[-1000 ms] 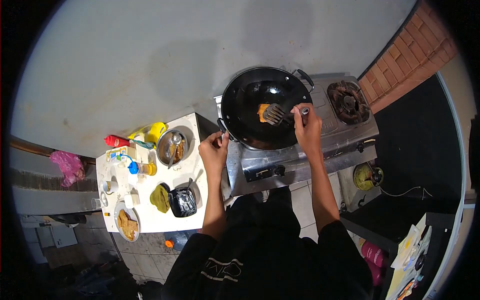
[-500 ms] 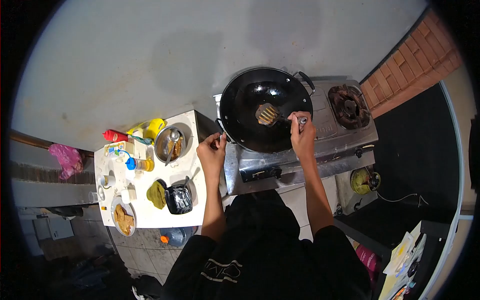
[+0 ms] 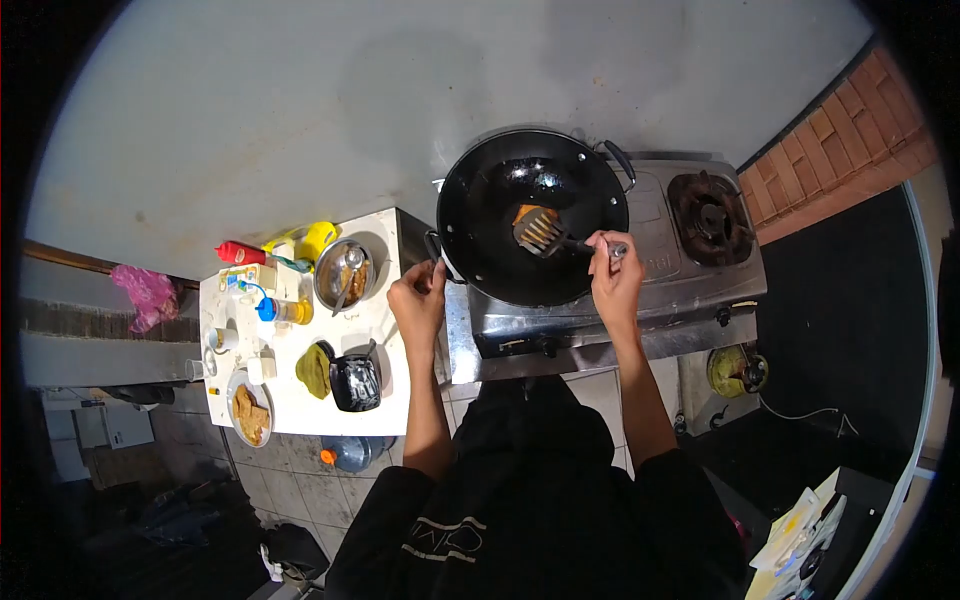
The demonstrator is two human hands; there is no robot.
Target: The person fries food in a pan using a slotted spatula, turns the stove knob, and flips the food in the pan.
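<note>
A large black wok (image 3: 510, 270) sits on the left side of the steel stove (image 3: 640, 315). My right hand (image 3: 616, 275) is closed round the handle of a slotted spatula (image 3: 541, 232), whose head lies inside the wok over a browned piece of food (image 3: 524, 211). Part of the food shows beyond the spatula's upper edge. My left hand (image 3: 418, 300) is closed at the wok's left handle (image 3: 432, 245), its fingers pinched on the handle.
On the white table (image 3: 300, 415) at left stand a metal bowl (image 3: 345, 275) with spoon, a black dish (image 3: 357, 383), a green cloth (image 3: 314, 371), bottles and a plate of fried food (image 3: 250, 412). A bare burner (image 3: 712, 220) is right of the wok.
The spatula has moved over the food, first covering nearly all of it, and now leaves its far part showing. My left hand stays at the wok handle. The view has shifted slightly.
</note>
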